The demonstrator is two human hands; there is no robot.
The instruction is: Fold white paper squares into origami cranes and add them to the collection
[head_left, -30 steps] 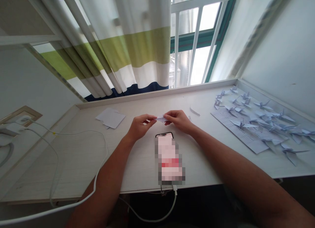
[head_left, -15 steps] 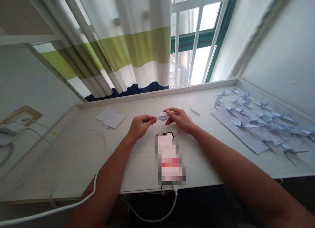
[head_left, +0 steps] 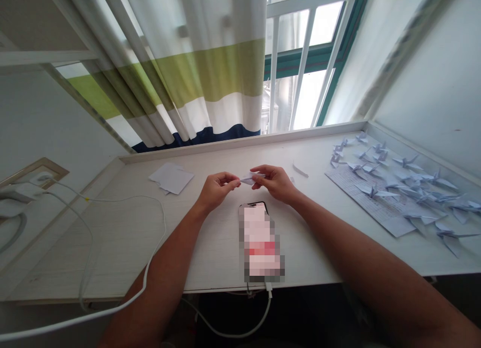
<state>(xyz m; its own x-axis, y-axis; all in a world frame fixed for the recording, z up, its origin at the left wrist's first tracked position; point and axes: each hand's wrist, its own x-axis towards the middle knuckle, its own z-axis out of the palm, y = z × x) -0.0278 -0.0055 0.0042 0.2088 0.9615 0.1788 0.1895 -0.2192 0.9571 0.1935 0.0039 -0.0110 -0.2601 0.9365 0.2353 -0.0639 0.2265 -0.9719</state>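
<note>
A small folded piece of pale paper (head_left: 248, 178) is held just above the white desk (head_left: 112, 237), between both hands. My left hand (head_left: 217, 189) pinches its left end with fingers closed. On the right end, my right hand (head_left: 275, 182) grips it with thumb and fingers. A phone (head_left: 262, 240) lies flat on the desk right below the hands, plugged into a white cable.
Several folded paper cranes (head_left: 406, 180) sit on a printed sheet (head_left: 376, 207) at the right. Square paper sheets (head_left: 172, 178) lie at the left rear. A white charging cable (head_left: 124, 268) loops over the desk's left half. A paper strip (head_left: 300, 170) lies behind the right hand. Curtain and barred window stand behind.
The folded paper has been lifted slightly and turned between the fingers. Both hands stay in nearly the same place. The view shifted a little.
</note>
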